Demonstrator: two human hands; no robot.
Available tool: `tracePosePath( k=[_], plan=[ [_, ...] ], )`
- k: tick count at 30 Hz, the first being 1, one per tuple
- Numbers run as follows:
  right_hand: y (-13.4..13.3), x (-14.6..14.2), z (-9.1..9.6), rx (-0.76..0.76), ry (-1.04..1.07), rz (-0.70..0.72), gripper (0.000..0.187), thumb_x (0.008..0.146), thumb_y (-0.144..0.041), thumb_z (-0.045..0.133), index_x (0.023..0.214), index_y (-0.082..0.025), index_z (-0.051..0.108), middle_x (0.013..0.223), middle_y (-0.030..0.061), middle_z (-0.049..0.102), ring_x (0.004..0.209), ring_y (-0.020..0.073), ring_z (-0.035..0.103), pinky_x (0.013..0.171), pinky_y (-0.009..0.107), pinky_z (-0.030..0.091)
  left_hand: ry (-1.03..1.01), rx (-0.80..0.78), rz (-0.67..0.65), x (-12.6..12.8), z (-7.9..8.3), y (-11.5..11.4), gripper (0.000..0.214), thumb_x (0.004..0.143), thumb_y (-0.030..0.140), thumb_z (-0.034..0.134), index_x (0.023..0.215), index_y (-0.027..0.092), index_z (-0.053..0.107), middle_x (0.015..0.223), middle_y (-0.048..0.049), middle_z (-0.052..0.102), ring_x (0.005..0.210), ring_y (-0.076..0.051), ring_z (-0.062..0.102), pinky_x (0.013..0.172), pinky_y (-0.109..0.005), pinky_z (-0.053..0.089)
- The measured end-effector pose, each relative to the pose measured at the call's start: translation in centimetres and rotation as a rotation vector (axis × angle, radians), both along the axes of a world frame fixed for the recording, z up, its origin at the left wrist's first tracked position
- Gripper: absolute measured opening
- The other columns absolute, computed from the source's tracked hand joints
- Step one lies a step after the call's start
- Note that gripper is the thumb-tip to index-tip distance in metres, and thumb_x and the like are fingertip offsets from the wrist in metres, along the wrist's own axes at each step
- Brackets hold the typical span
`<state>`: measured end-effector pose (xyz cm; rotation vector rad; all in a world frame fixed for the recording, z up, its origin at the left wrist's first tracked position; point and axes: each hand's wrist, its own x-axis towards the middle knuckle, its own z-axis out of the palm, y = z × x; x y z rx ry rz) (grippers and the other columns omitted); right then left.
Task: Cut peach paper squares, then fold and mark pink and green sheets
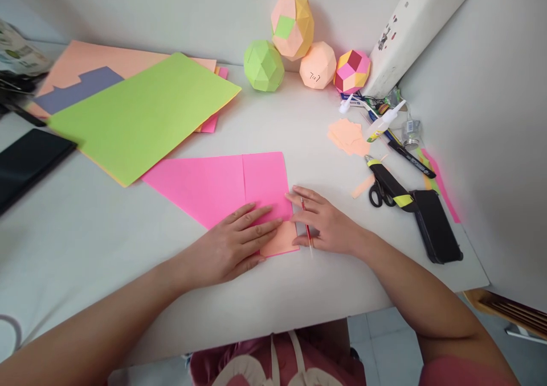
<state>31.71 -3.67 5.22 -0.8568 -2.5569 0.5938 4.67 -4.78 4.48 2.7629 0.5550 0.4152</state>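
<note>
My left hand (235,241) lies flat with its fingers stretched over a pink sheet of paper (205,181) and a small peach paper piece (282,238) on top of it. The peach piece sits at the pink sheet's lower right corner, partly covered by my fingers. A crease or cut line runs down the pink sheet. My right hand (329,221) rests by the sheet's right edge, fingertips touching it. Between its fingers is a thin red pen-like stick (307,224), slanting down towards the table; its exact kind is unclear.
Green (145,118) and peach sheets (115,56) lie at back left, near a black tablet-like slab (29,164). Several faceted paper balls (264,65) stand at the wall. On the right are peach scraps (348,135), scissors (380,195), a utility knife (391,184) and a black case (436,226).
</note>
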Motion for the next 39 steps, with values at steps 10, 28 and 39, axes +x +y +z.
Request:
tracePosePath(
  k=[10,28,39],
  plan=[
    [0.0,-0.1,0.0,0.022,0.014,0.005,0.029,0.084,-0.04,0.066,0.099,-0.015,0.064,0.133,0.0194,0.054,0.14,0.0296,0.03,0.111,0.051,0.036,0.0,0.006,0.002,0.1,0.0,0.0,0.052,0.099,0.031,0.043,0.147,0.015,0.031,0.146,-0.0095,0.042,0.143,-0.028,0.02,0.118,-0.049,0.017],
    [0.0,0.0,-0.3,0.025,0.011,0.005,0.029,0.084,-0.039,0.066,0.1,-0.014,0.064,0.133,0.0199,0.054,0.14,0.0295,0.029,0.111,0.05,0.035,0.016,0.028,-0.006,0.1,0.1,0.0,0.052,0.1,0.031,0.042,0.148,0.015,0.029,0.146,-0.0098,0.042,0.142,-0.03,0.022,0.116,-0.052,0.02],
    [0.0,-0.2,0.3,-0.025,0.005,-0.025,0.027,0.08,-0.039,0.071,0.092,-0.018,0.058,0.135,0.0204,0.053,0.138,0.0289,0.033,0.11,0.051,0.037,-0.129,0.043,0.013,1.8,0.9,-0.6,0.024,0.096,0.011,0.044,0.111,0.01,0.063,0.122,-0.0125,0.062,0.117,-0.03,0.053,0.094,-0.048,0.049]
  ],
)
